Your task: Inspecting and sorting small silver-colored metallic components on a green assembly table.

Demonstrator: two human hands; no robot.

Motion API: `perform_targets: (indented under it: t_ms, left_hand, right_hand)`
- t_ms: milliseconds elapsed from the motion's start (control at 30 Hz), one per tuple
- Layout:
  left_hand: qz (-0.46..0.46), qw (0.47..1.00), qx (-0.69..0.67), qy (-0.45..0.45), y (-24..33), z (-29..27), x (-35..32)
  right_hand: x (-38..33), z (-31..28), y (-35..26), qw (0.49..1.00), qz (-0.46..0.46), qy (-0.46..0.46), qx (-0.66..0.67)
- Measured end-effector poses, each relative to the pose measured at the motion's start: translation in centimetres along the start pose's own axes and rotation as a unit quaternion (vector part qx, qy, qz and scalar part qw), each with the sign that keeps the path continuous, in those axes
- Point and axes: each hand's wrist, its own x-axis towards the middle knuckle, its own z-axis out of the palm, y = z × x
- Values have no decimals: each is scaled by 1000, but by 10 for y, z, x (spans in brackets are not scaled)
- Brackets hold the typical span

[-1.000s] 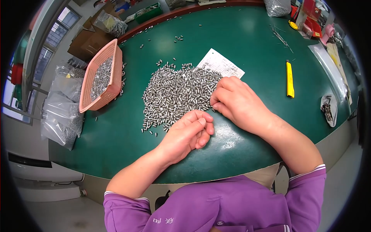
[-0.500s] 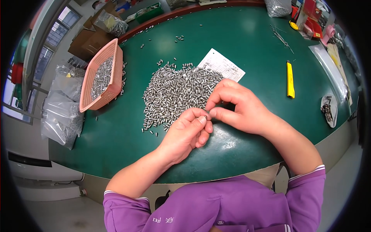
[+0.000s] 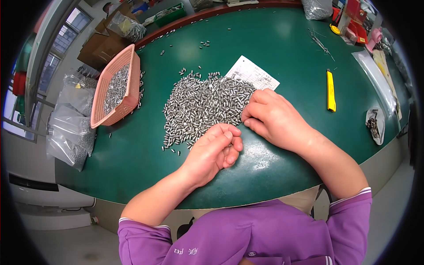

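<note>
A broad heap of small silvery metal pins (image 3: 198, 106) lies on the green tabletop (image 3: 176, 190). At the heap's near edge, my left hand (image 3: 215, 152) has its fingers curled and the thumb pressed to the index finger; whatever they may pinch is hidden. My right hand (image 3: 274, 118) is at the right edge of the heap, its fingertips drawn together and pointing at the pins. What lies between those fingertips cannot be made out. Partly under the heap's far right side is a white sheet of paper (image 3: 254, 73) with writing.
A pink plastic basket (image 3: 132, 84) of similar pins stands at the left, beside clear bags (image 3: 70, 132) of parts. On the right lie a yellow utility knife (image 3: 331, 90), thin wires (image 3: 320, 44) and a small white packet (image 3: 375, 126) holding dark pieces. Stray pins lie toward the far edge.
My right hand has moved slightly right, away from my left fingertips, and its fingers have closed together beside the heap. The left hand has stayed nearly in place.
</note>
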Motion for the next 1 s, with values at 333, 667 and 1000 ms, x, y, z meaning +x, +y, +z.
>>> perform_targets:
  t_ms: [333, 667, 1000]
  left_hand:
    - [21, 999, 46, 0, -4, 2, 1]
    - [14, 1000, -12, -17, 0, 0, -1]
    - [5, 1000, 10, -12, 0, 0, 0]
  right_hand:
    - [2, -3, -13, 966, 9, 6, 257]
    - [2, -16, 2, 997, 45, 50, -38]
    - [-4, -10, -1, 997, 50, -5, -56]
